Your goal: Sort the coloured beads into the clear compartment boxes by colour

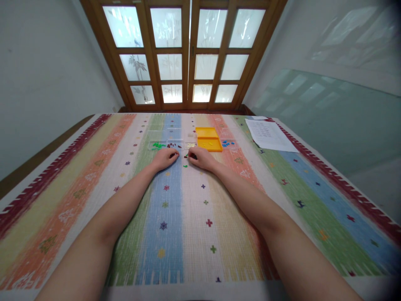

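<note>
My left hand (165, 159) rests on the striped tablecloth, its fingers curled and closed toward the thumb; whatever may be between them is too small to make out. Just to the right, my right hand (202, 158) is closed in a pinch, its fingertips hidden from view. Beside those fingertips lies a small dark red piece (186, 156), and nearer to me a small green piece (185, 166). Beyond the hands stand clear plastic boxes holding green pieces (157, 145), dark red pieces (174, 145), pale pieces (190, 145) and blue pieces (228, 143).
An open yellow box (207, 132) with a few yellow pieces stands behind my right hand. Printed white paper (270, 135) lies at the far right of the tablecloth (194, 234). Wooden doors with glass panes (171, 67) rise past the far edge, with walls on both sides.
</note>
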Action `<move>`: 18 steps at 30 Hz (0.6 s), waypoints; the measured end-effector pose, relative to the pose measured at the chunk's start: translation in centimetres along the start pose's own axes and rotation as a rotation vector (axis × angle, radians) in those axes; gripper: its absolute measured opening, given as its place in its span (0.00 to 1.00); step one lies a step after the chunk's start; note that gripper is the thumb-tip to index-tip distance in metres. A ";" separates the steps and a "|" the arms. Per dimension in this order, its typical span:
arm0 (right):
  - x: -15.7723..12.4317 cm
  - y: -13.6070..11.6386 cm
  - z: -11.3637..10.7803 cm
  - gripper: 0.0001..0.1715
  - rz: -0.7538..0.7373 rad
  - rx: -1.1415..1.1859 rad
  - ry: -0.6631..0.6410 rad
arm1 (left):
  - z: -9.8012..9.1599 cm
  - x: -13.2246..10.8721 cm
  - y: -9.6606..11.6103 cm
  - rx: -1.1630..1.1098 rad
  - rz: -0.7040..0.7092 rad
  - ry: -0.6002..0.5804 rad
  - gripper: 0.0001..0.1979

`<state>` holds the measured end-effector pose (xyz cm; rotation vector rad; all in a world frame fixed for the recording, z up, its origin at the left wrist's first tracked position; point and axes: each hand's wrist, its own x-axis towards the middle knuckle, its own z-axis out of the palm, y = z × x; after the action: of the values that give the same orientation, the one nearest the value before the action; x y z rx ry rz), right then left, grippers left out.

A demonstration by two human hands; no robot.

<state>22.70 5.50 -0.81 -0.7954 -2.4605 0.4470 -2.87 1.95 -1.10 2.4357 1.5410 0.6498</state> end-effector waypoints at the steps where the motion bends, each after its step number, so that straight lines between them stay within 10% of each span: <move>1: 0.0 0.1 0.0 0.02 0.025 0.013 0.017 | 0.0 0.0 0.0 0.003 -0.004 -0.002 0.14; 18: 0.5 4.6 0.9 0.20 0.151 0.033 0.354 | -0.1 -0.2 2.0 0.060 0.119 -0.017 0.14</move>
<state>23.89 9.18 -3.44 -0.9605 -2.0714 0.3642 -1.31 0.86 -0.30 2.5865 1.4384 0.6096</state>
